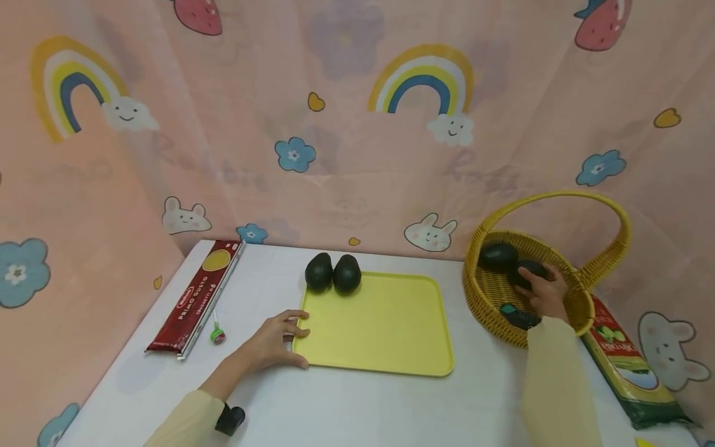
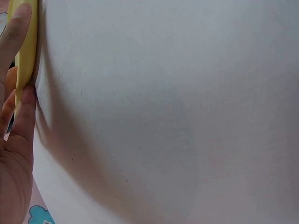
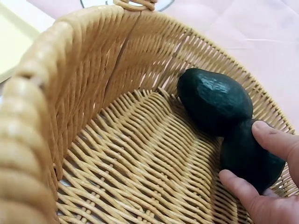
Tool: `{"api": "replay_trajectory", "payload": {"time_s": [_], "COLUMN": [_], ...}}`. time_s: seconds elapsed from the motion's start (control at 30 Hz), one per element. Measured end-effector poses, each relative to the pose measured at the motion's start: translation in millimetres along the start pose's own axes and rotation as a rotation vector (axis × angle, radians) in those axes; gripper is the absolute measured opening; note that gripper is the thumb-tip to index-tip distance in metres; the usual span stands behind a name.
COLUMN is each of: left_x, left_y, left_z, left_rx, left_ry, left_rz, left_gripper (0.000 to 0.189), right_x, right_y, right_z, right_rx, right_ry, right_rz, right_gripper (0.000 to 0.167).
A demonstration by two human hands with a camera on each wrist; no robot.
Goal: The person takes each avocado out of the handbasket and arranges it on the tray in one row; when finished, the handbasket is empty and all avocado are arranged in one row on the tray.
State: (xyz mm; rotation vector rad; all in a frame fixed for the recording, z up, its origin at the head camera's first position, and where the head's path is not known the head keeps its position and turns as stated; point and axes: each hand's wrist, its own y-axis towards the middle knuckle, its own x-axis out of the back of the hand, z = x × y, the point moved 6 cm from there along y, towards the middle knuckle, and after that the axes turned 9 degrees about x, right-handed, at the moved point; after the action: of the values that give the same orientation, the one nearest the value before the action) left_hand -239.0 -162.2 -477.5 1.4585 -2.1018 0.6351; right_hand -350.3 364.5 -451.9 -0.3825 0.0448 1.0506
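In the yellow wicker basket (image 1: 475, 304), my right hand (image 1: 548, 292) grips a dark avocado (image 3: 250, 156) between thumb and fingers. A second avocado (image 3: 212, 100) touches it on the basket floor. Nearer the basket's front lies a dark item with a teal patch (image 1: 519, 318), its kind unclear. My left hand (image 1: 276, 340) holds the left edge of the yellow tray (image 1: 380, 326), the thumb by its near corner. Two more avocados, one on the left (image 1: 319, 272) and one on the right (image 1: 347, 274), sit side by side at the tray's far left corner.
A red spaghetti pack (image 1: 195, 298) lies at the table's left, with a lollipop (image 1: 217, 334) beside it. Right of the basket is a green and red food packet (image 1: 631, 366). The basket's tall handle (image 1: 558, 195) arches above it. A patterned pink cloth (image 1: 346, 205) hangs behind the white table.
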Motion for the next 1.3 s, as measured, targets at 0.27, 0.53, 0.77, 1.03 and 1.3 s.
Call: {"api": "replay_trajectory", "payload": {"time_s": [0.27, 0.53, 0.77, 1.03, 1.3], "left_x": [0.3, 0.8, 4.0, 3.8, 1.2], "left_y": [1.7, 0.2, -3.6, -4.0, -2.2], "left_z": [-0.4, 0.2, 0.2, -1.1, -3.2], "left_rx": [-0.018, -0.027, -0.039, -0.040, -0.060], "left_ry": [0.027, 0.018, 0.015, 0.015, 0.029], "left_rz": [-0.007, -0.004, -0.011, -0.006, -0.003], "left_gripper": [0.065, 0.065, 0.064, 0.064, 0.064], "right_x": [-0.9, 0.4, 2.0, 2.2, 6.9], "right_y": [-8.8, -8.0, -7.7, -11.3, -16.9], "right_z": [5.3, 5.2, 3.6, 3.3, 5.0], "right_rx": [0.003, 0.027, 0.056, 0.093, 0.137], "right_ry": [0.042, -0.020, -0.008, -0.084, -0.106], "right_rz": [0.080, 0.086, 0.127, 0.175, 0.205], "right_gripper": [0.084, 0.088, 0.089, 0.089, 0.087]}}
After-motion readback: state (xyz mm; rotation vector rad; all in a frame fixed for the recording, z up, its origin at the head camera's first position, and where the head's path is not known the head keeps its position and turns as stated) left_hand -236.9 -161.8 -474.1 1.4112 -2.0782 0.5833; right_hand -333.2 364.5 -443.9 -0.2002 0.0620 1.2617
